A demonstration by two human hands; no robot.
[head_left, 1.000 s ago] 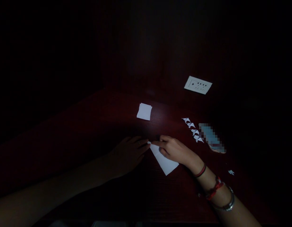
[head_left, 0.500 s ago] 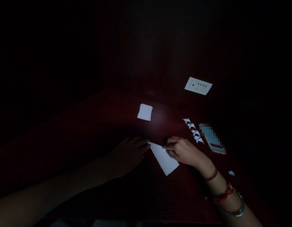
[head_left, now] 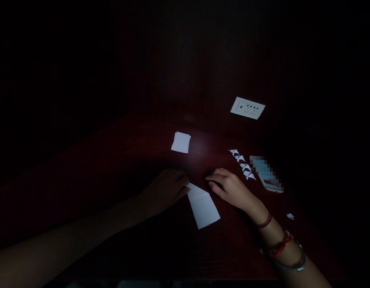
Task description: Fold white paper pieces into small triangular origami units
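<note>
A folded white sheet of paper (head_left: 203, 208) lies on the dark red table, its narrow end pointing up and left. My left hand (head_left: 171, 188), in shadow, pinches that corner between thumb and curled fingers. Just right of the paper, my right hand (head_left: 228, 186) is lifted off it, thumb and fingers apart with nothing between them. Farther back sits a small stack of white paper squares (head_left: 181, 143). A row of small folded paper shapes (head_left: 242, 164) is to the right of my right hand.
A phone (head_left: 266, 174) with a lit, blurred screen lies right of the paper shapes. Small white scraps (head_left: 290, 216) are near my right forearm. A white socket plate (head_left: 247, 108) is on the back wall. The table's front edge runs along the bottom, and the surroundings are very dark.
My right hand has let go of the paper and stands apart from it. The paper has turned clockwise, its wide end swinging left, while my left fingers have curled onto its corner.
</note>
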